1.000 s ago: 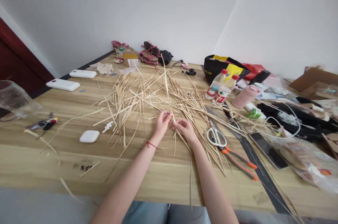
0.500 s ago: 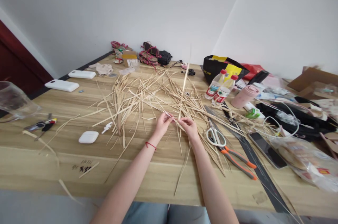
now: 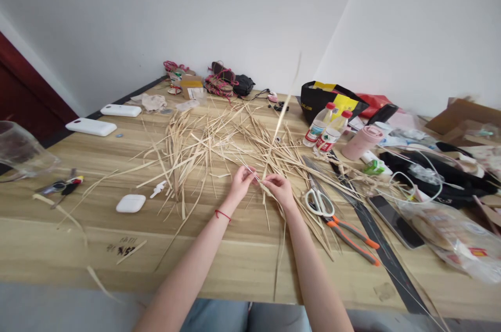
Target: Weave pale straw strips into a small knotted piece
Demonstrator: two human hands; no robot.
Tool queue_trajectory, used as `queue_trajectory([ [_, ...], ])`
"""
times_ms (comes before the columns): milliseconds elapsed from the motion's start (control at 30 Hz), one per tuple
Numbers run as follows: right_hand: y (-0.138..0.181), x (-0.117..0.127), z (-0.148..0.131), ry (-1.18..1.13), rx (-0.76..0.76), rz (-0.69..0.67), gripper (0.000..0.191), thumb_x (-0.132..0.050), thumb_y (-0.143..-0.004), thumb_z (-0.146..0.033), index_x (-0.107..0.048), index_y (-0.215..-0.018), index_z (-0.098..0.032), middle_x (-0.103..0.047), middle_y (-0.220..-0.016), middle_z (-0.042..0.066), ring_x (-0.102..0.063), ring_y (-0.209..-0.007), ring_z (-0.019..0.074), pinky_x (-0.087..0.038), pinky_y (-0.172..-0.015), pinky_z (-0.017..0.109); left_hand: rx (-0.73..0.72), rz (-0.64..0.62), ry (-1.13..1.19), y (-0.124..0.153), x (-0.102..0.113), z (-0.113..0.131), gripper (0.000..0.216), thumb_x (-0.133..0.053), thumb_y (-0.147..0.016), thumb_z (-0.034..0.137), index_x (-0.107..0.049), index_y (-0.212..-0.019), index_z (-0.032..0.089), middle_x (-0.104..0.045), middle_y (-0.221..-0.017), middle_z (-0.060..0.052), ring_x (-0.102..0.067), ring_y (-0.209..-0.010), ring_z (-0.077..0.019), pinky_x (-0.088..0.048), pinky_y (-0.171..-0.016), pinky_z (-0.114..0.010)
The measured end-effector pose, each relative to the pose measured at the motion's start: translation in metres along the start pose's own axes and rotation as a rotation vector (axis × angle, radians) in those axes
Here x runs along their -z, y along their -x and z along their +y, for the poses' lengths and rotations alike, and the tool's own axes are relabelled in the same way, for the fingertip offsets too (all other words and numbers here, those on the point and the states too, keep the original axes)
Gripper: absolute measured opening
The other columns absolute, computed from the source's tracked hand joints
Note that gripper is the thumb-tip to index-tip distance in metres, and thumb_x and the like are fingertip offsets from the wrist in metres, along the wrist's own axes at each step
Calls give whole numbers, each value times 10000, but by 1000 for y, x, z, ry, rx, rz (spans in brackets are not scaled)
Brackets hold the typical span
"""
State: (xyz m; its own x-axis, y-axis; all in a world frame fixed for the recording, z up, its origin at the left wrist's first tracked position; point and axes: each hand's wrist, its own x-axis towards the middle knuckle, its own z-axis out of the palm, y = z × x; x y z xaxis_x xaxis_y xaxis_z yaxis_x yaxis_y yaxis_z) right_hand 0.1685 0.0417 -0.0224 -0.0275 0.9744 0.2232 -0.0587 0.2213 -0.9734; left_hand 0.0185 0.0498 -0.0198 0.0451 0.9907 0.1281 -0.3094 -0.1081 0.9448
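A craft workspace on a wooden table: dry plant strips lie beyond the left hand. Scissors and an orange-handled tool sit right of the right hand.

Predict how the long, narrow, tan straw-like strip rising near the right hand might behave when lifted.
The strip is probably light, since it looks thin. It seems springy rather than limp, standing upward near the right hand with a slight curve. Its tapering tip might sway.

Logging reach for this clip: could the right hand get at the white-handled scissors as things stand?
Probably yes: the scissors lie near the right hand, their handle end uncovered. But that hand appears to pinch a straw strip, which would likely need releasing first.
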Motion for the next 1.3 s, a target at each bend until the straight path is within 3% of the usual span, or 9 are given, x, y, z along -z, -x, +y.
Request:
queue_trajectory([
  [167, 1, -4, 1, 13, 29, 101, 238, -768, -579, -357, -641, -693, -191, -669, -659, 19, -620, -620, 167, -502, -616, 299, 43, 16, 25, 3, -1, 7, 320, -686, -703, 368, -528, -887, 159, -619, -761, -30, -605, -670, -153, -514, -620, -294],
  [567, 5, -7, -11, -73, 32, 127, 260, -794, -552, -332, -646, -708, -186, -675, -636, 15, -639, -598, 173, -520, -598, 309, 165, -46, 194, 4, 3, 12, 322, -723, -672, 325, -583, -913, 163, -622, -774, -8, -597, -687, -120, -488, -657, -255],
  [967, 7, -5, -20, -51, 50, 31, 239, -782, -575, -343, -687, -736, -195, -705, -783, 56, -672, -752, 223, -543, -780, 395, 158, -16, 250, 2, 6, 12, 347, -743, -652, 325, -586, -908, 150, -632, -766, -16, -600, -668, -117, -485, -653, -253],
  [1300, 8, -2, -19, 6, 5, -95, 238, -743, -637, -375, -715, -789, -194, -716, -815, 70, -665, -779, 227, -524, -775, 378, 99, -16, 168, 0, 7, 12, 345, -716, -680, 341, -564, -928, 155, -620, -788, -25, -594, -685, -124, -497, -660, -261],
])
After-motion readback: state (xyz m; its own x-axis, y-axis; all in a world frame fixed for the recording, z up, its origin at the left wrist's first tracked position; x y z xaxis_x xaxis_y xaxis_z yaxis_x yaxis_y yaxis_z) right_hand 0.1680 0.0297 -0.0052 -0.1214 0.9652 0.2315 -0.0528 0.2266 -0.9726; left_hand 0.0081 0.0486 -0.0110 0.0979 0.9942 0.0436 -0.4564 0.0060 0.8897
